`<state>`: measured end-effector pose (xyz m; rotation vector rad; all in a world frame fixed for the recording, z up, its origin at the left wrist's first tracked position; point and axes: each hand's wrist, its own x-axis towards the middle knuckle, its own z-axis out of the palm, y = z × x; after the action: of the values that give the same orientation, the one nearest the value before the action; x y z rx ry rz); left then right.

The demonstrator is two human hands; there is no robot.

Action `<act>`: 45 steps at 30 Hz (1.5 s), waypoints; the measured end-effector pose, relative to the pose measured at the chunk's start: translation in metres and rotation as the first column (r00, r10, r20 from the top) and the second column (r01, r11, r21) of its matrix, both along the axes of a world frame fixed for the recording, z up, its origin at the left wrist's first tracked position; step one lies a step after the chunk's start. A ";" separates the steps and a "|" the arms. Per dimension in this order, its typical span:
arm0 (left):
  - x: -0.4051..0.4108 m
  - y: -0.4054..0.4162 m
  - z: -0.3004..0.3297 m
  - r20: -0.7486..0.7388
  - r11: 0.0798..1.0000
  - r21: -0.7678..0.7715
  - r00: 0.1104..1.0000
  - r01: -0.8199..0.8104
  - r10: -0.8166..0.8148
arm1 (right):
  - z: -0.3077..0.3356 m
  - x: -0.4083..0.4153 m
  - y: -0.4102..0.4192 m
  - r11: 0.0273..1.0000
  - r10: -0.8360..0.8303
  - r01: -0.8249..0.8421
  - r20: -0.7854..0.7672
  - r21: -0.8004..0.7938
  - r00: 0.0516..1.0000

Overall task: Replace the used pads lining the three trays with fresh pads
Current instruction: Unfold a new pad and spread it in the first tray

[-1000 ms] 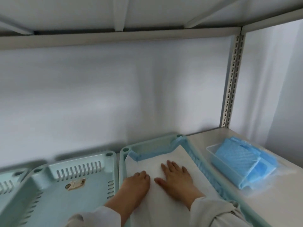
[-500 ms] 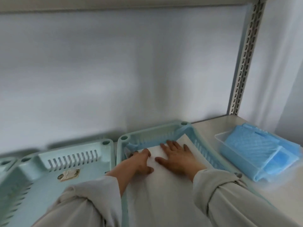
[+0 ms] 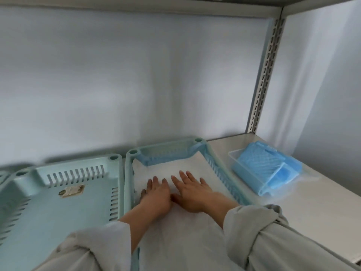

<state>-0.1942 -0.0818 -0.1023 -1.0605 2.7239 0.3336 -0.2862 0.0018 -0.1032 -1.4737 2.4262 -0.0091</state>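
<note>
A white pad (image 3: 175,167) with a blue underside folded up at its far edge lies in the right pale-green tray (image 3: 166,146). My left hand (image 3: 156,196) and my right hand (image 3: 193,192) rest flat on the pad, side by side, fingers spread, holding nothing. To the left stands a second pale-green tray (image 3: 58,212) with a bare floor and a small label. The corner of a third tray (image 3: 3,176) shows at the far left edge.
A clear bag with folded blue pads (image 3: 267,169) lies on the shelf to the right of the tray. A perforated metal upright (image 3: 263,75) stands at the back right. An upper shelf (image 3: 136,1) hangs overhead, and a wall closes the back.
Both hands have slid back from the pad's far edge toward its middle and now lie flatter. The camera has tilted further down.
</note>
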 end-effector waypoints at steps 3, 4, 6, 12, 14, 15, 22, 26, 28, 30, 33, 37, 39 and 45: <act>0.018 0.013 0.000 0.108 0.997 0.074 0.994 -0.016 0.008 | -0.007 -0.006 0.034 0.992 -0.116 0.116 -0.011 0.054 0.993; 0.023 0.013 0.000 0.128 0.998 0.062 0.992 -0.003 -0.005 | -0.007 -0.011 0.043 0.981 -0.191 0.191 -0.020 0.036 0.981; 0.031 0.014 0.003 0.142 1.000 0.021 0.990 -0.004 0.001 | -0.002 -0.011 0.052 0.961 -0.275 0.276 -0.039 0.024 0.961; 0.037 0.056 0.033 0.170 0.990 -0.018 0.976 0.142 -0.137 | 0.028 0.043 0.065 0.997 0.002 -0.001 -0.018 0.073 1.000; 0.052 0.075 0.040 0.303 0.975 0.026 0.928 0.222 -0.219 | 0.023 0.051 0.086 0.983 0.040 -0.047 0.042 0.179 0.998; 0.062 0.083 0.040 0.363 0.969 0.055 0.900 0.239 -0.242 | 0.019 0.052 0.097 0.971 0.040 -0.048 0.039 0.234 0.998; 0.093 0.091 0.041 0.313 0.964 0.138 0.913 0.227 -0.260 | 0.023 0.052 0.128 0.961 -0.154 0.165 -0.067 0.222 0.986; 0.103 0.114 0.051 0.315 0.950 0.133 0.897 0.283 -0.311 | 0.032 0.078 0.139 0.956 -0.018 0.004 0.047 0.292 0.999; 0.111 0.123 0.049 0.348 0.937 0.148 0.870 0.317 -0.349 | 0.031 0.080 0.155 0.935 -0.044 0.013 0.079 0.355 0.996; 0.116 0.126 0.048 0.341 0.935 0.141 0.871 0.324 -0.353 | 0.032 0.077 0.165 0.923 -0.142 0.110 0.062 0.368 0.988; 0.117 0.127 0.050 0.306 0.941 0.143 0.890 0.307 -0.337 | 0.041 0.082 0.161 0.932 -0.176 0.156 0.034 0.328 0.984; 0.123 0.129 0.060 0.117 0.932 0.077 0.925 0.355 -0.363 | 0.067 0.113 0.161 0.993 -0.019 -0.016 0.298 0.115 0.954; 0.135 0.124 0.064 0.082 0.940 0.041 0.937 0.338 -0.340 | 0.073 0.128 0.168 0.972 0.044 -0.124 0.361 0.200 0.931; 0.176 0.107 0.063 -0.007 0.983 0.121 0.990 0.139 -0.140 | 0.067 0.136 0.188 0.962 0.116 -0.136 0.100 0.235 0.988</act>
<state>-0.0181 0.0255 -0.0394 -0.8329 2.7182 0.4683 -0.1498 0.1902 -0.0367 -1.4805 2.1737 0.2382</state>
